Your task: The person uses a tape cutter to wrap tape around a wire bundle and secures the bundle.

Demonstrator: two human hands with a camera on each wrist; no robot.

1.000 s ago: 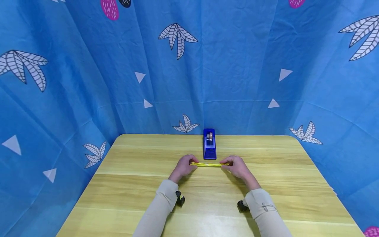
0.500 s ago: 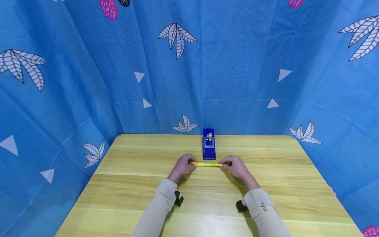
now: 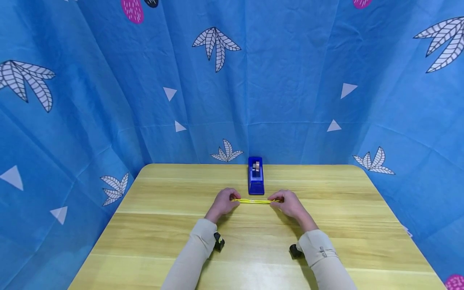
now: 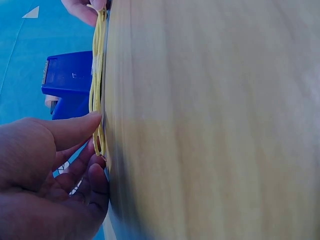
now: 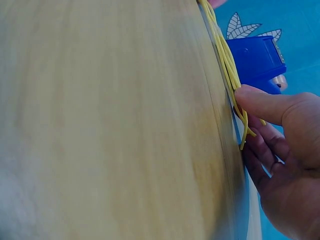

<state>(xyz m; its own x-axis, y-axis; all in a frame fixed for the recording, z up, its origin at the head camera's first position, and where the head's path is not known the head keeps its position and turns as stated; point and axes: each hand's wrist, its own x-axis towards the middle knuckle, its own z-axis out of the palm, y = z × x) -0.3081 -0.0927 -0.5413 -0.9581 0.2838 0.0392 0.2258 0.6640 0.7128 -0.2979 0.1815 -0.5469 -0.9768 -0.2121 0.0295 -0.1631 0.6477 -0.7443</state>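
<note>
A bundle of yellow wire (image 3: 253,201), folded into several long strands with a band of clear tape around its middle, stretches left to right between both hands. At its left end, the left hand (image 3: 225,202) pinches the strands between thumb and fingers, as the left wrist view shows with the thumb (image 4: 75,131) laid over them. The right hand (image 3: 288,203) pinches the other end, where loose wire ends (image 5: 248,132) poke out past the thumb in the right wrist view. Just behind the bundle stands a blue tape dispenser (image 3: 256,177) with a small roll on it.
Both hands are over a light wood-grain table (image 3: 163,241). A blue patterned curtain (image 3: 290,80) hangs behind the table and along its sides. Black wrist cameras are strapped at both sleeve cuffs (image 3: 314,241).
Almost nothing differs: both hands keep their pinch on the wire bundle in the same place, and the head view has shifted very slightly.
</note>
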